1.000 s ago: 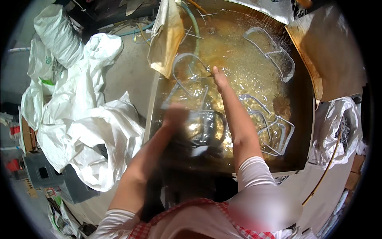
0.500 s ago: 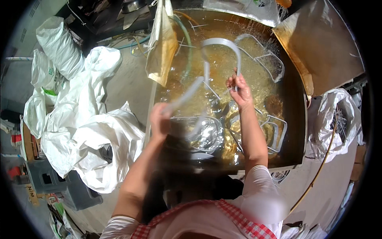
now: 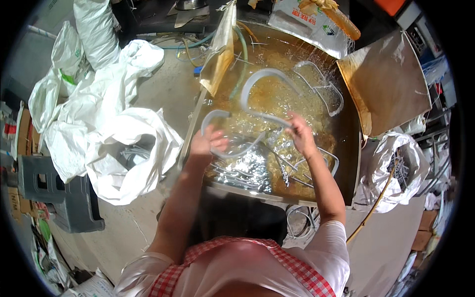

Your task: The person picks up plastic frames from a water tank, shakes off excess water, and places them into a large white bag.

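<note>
A tub (image 3: 269,197) of shallow brownish water lies in front of me. Over it, my right hand (image 3: 302,136) pinches the lower end of a flat grey strip bent into a hook (image 3: 246,94), whose curve sweeps up and to the left. At the tub's left side, a second curved grey strip (image 3: 238,154) loops round my left hand (image 3: 210,141). That hand seems to grip it, though motion blurs the fingers. Several thin bent metal frames (image 3: 237,173) lie in the water below my hands. Another pale bent frame (image 3: 321,91) rests toward the far right.
White sacks (image 3: 123,168) crowd the floor at left, one holding grey pieces, near a dark plastic stool (image 3: 62,193). A sack of thin metal pieces (image 3: 401,173) and a stick (image 3: 373,208) stand at right. A stained board (image 3: 386,86) leans at the tub's right edge; water sprays at the far side.
The strip in my right hand has swung from upright to tilted leftward, and that hand has come down slightly. My left hand has moved a little right, and its strip has turned. The view has shifted.
</note>
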Available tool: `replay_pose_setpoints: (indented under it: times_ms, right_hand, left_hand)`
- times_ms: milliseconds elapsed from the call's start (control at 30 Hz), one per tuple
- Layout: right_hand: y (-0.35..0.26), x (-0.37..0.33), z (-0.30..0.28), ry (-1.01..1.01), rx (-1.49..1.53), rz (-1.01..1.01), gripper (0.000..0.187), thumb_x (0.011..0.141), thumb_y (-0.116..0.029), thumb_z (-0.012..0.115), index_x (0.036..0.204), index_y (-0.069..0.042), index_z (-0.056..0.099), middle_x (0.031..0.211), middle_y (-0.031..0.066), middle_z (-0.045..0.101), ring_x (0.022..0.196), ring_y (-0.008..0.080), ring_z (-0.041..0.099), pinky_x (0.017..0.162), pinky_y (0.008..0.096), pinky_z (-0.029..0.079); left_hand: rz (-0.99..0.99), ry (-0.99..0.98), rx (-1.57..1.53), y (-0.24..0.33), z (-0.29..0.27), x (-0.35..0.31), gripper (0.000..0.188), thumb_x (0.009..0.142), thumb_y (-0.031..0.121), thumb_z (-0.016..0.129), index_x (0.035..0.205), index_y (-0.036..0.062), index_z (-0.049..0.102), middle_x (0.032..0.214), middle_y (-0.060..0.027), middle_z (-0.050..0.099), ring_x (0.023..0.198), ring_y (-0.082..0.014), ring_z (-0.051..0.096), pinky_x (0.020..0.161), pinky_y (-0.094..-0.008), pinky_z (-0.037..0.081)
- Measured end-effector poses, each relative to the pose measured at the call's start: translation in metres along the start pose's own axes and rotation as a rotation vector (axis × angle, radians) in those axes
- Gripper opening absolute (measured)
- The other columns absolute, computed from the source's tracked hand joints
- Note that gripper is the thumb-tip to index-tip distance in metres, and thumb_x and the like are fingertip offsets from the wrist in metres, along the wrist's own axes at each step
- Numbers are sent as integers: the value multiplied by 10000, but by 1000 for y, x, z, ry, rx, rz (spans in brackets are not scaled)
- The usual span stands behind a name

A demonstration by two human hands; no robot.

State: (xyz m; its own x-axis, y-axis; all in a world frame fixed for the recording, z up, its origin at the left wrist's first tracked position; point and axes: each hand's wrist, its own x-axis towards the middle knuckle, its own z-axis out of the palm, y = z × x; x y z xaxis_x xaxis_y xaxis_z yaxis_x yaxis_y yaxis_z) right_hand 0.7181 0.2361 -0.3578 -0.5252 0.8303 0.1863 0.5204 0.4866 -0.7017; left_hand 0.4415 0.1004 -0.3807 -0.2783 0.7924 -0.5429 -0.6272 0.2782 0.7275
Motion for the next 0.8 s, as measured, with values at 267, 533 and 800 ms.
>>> replay_pose_setpoints:
  times_ms: [267, 533, 800]
  right_hand:
    - [-50, -1, -15, -504, -9, -201, 229, 756, 3, 612, 973, -69, 618, 1023, 114, 620, 1005, 266, 574, 840, 356, 470]
    - [-69, 1, -9, -441, 12, -128, 611, 638, -203, 767, 1185, -112, 512, 1155, 119, 546, 1112, 262, 493, 938, 357, 400]
    - [-74, -8, -8, -667, -40, -22, 802, 555, -226, 801, 1273, -187, 446, 1168, 87, 541, 1110, 251, 479, 953, 382, 379]
  left_hand:
    - [-97, -440, -203, 17, 3, -7, 512, 935, 380, 362, 1294, 25, 277, 1271, -207, 389, 1123, -373, 458, 911, -512, 422]
    - [-136, -281, -486, 36, 15, -16, 260, 905, 250, 492, 1070, 51, 520, 684, 1, 466, 552, -111, 434, 537, -267, 408]
    - [-204, -574, -586, 31, -15, -1, 316, 886, 175, 473, 1156, 12, 466, 646, 22, 414, 490, -55, 378, 431, -196, 333]
